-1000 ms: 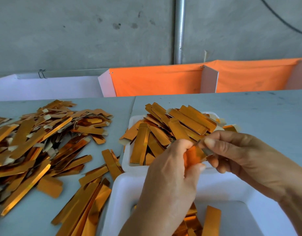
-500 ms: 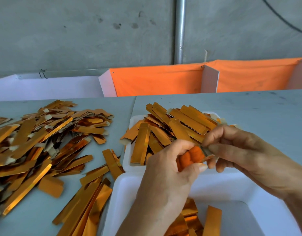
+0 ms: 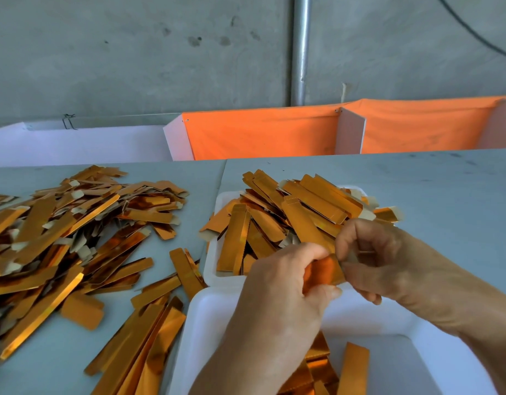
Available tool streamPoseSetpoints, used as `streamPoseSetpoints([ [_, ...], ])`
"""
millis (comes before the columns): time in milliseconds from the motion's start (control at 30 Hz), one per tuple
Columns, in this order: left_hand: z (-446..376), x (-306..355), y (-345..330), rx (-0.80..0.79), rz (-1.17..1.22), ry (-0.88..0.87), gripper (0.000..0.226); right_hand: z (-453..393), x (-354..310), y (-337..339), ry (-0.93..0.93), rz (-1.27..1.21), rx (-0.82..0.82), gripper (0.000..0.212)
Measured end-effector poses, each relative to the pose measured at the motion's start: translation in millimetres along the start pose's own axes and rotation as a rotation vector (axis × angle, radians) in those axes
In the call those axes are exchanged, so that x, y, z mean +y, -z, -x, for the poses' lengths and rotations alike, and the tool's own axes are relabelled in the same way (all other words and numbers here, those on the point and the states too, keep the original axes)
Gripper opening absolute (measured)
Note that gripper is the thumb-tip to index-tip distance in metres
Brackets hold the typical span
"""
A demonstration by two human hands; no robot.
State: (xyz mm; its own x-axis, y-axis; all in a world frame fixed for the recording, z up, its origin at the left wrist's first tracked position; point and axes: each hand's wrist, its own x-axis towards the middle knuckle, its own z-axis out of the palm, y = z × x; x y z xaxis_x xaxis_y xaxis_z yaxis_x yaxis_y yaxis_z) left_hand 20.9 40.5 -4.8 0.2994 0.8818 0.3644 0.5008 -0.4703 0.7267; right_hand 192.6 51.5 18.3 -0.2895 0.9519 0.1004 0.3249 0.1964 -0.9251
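Early days on this job, I reckon. The left hand (image 3: 277,289) and right hand (image 3: 388,260) both have fingers curled tight, pinching one gold foil strip (image 3: 324,270) between them, just above the near white tray (image 3: 212,309). Only a few folded pieces (image 3: 317,363) lie in that tray. The far tray (image 3: 212,269) is heaped with strips, and the loose pile (image 3: 60,238) on the table to the left looks untouched, so loads to go.

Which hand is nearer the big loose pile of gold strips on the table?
Left. The left hand sits right of the pile, above the near tray; the right hand is farther right, both pinching one folded strip.
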Motion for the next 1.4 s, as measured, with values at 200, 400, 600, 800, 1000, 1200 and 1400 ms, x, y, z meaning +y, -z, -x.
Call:
streamPoseSetpoints([
  [200, -1.3, 0.7, 4.9, 0.005, 0.023, 0.038, 0.031, 2.6, 3.0, 6.5, -0.041, -0.457, -0.090, 0.019],
  [400, -1.0, 3.0, 5.4, -0.027, 0.043, 0.052, 0.026, 0.4, 6.7, 7.1, -0.146, -0.505, -0.163, 0.043],
  [600, 0.3, 1.6, 3.7, -0.034, -0.006, 0.007, 0.033, -0.3, 2.2, 4.4, -0.215, -0.430, -0.112, 0.029],
  [800, -0.2, 0.6, 5.3, -0.061, -0.015, 0.023, 0.029, -0.2, -0.1, 3.6, -0.234, -0.408, -0.074, 0.026],
  [1000, 0.1, -0.3, 4.6, -0.046, -0.048, 0.019, 0.041, -0.3, 0.1, 2.9, -0.221, -0.376, -0.043, 0.018],
  [1200, -1.5, -2.4, 2.1, 0.001, -0.165, -0.138, 0.045, -3.1, 6.7, 0.4, -0.150, -0.265, -0.027, 0.011],
  [1400, -2.5, -6.1, 1.8, -0.044, -0.103, -0.146, 0.050, 0.7, 8.7, 7.1, -0.130, -0.418, -0.132, 0.012],
])
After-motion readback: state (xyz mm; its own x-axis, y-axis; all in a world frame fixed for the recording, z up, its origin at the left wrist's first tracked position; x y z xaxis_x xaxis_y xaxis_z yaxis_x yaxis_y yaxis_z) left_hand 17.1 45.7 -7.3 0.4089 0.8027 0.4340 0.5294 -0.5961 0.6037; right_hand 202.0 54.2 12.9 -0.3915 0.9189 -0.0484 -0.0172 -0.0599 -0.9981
